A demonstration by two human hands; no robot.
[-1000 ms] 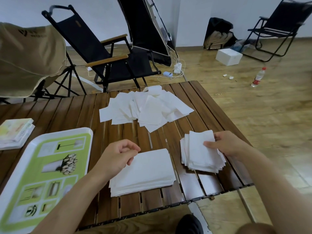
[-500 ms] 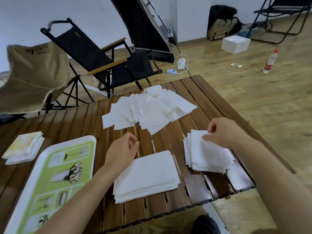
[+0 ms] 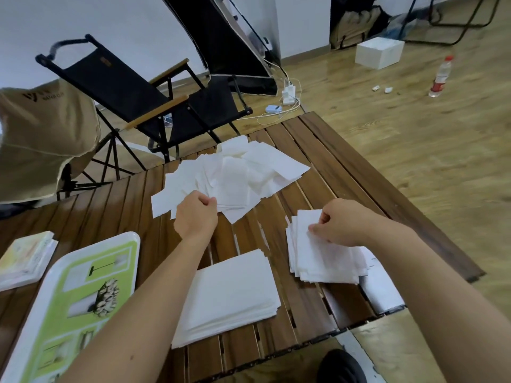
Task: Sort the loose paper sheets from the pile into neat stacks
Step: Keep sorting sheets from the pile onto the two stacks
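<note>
A loose pile of white paper sheets (image 3: 243, 172) lies spread at the far side of the slatted wooden table (image 3: 326, 150). My left hand (image 3: 196, 214) is at the pile's near edge, fingers curled and pinching a sheet there. A neat stack of larger sheets (image 3: 232, 294) sits near the front edge, below that hand. To its right lies a rougher stack of smaller sheets (image 3: 323, 261). My right hand (image 3: 340, 222) rests on the top of this stack, fingers curled and touching its top sheet.
A green and white tray (image 3: 83, 299) lies at the front left, with a small stack of books (image 3: 25, 258) beyond it. A black folding chair (image 3: 154, 100) and a tan chair (image 3: 41, 134) stand behind the table. A white box (image 3: 378, 52) and a bottle (image 3: 439, 77) are on the floor.
My left hand moved forward from above the large stack to the near edge of the loose pile. My right hand stayed on the small stack. The camera tilted.
</note>
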